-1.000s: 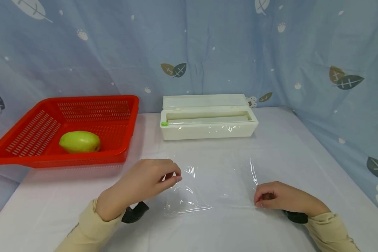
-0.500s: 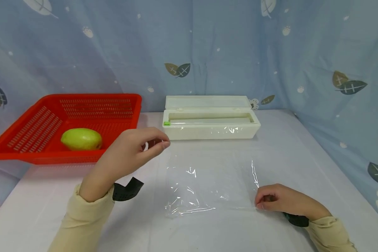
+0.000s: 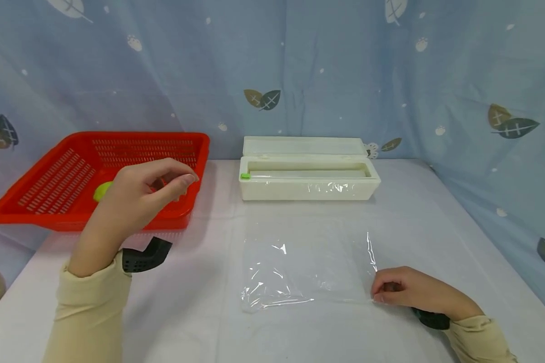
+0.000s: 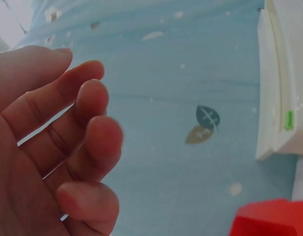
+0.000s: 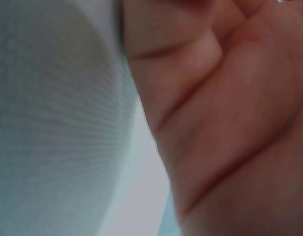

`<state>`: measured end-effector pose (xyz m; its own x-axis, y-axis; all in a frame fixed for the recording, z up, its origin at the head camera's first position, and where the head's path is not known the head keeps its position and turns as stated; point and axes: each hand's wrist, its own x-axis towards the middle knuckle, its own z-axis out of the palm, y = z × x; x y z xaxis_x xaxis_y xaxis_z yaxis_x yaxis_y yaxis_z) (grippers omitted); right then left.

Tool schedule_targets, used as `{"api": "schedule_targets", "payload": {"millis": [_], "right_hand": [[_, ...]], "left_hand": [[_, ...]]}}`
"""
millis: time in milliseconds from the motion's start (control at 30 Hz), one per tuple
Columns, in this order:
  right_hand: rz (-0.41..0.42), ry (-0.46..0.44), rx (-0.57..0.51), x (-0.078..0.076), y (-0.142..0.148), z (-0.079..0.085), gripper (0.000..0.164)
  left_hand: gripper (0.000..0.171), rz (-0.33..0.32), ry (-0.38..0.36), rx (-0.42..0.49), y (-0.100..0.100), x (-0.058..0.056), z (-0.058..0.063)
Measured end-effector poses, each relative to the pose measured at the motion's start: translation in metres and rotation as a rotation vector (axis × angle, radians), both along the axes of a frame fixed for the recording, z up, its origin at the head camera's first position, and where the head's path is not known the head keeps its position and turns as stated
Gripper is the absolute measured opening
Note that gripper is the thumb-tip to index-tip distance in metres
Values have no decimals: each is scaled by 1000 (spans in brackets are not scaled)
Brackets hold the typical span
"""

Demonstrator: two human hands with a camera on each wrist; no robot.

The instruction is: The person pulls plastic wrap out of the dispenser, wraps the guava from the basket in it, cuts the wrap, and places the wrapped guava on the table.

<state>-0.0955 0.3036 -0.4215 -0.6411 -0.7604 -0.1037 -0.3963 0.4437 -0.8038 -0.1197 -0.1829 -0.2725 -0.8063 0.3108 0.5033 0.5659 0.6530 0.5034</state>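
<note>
My right hand (image 3: 411, 288) pinches the near right corner of a clear sheet of plastic wrap (image 3: 300, 267) on the table. The sheet runs from the white wrap dispenser box (image 3: 309, 190), whose lid stands up. In the right wrist view the palm (image 5: 230, 113) fills much of the frame and the fingertips are out of sight. My left hand (image 3: 138, 196) hovers over the front right of the red basket (image 3: 32, 218), fingers loosely bent with nothing between them. It covers most of a yellow-green fruit (image 3: 101, 192) in the basket. The left wrist view shows the same relaxed fingers (image 4: 102, 140).
A green slider (image 3: 245, 176) sits at the left end of the dispenser's front edge. Behind everything hangs a blue curtain (image 3: 327, 75) with leaf prints. White cloth (image 3: 200, 302) covers the table. A black camera mount (image 3: 147, 256) is strapped to the left wrist.
My left hand has left the wrap's left side and moved up and left to the basket, now hiding most of the fruit. My right hand stays at the wrap's corner.
</note>
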Motion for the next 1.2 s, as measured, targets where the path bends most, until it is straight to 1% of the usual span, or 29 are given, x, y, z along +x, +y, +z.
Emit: {"api": "schedule_targets", "payload": {"millis": [133, 300, 400, 533, 700, 800, 900, 1000, 1067, 1133, 1200], "right_hand": [[-12, 6, 17, 0, 1, 0, 6], [-20, 0, 20, -1, 2, 1, 5], [-29, -8, 20, -1, 2, 0, 5], [-37, -48, 13, -1, 4, -1, 6], [-18, -54, -16, -1, 4, -3, 7], [-13, -55, -22, -1, 3, -2, 7], [-18, -54, -16, -1, 3, -2, 7], [-22, -62, -8, -2, 1, -1, 7], [-27, -64, -3, -2, 1, 0, 8], [-29, -69, 1, -1, 1, 0, 8], [-26, -79, -3, -1, 1, 1, 8]], "left_hand": [[7, 67, -80, 35, -9, -2, -1], [7, 125, -129, 93, -21, -2, -3], [10, 155, -161, 121, -30, -4, -6], [18, 198, -211, 100, -45, -12, -11], [32, 267, -357, 42, -67, -19, -19], [43, 317, -458, 38, -79, -23, -24], [53, 353, -515, 54, -90, -26, -29], [60, 378, -553, 71, -99, -27, -34], [61, 393, -562, 73, -102, -29, -38], [62, 407, -560, 65, -104, -31, -42], [63, 419, -542, 45, -104, -34, -45]]}}
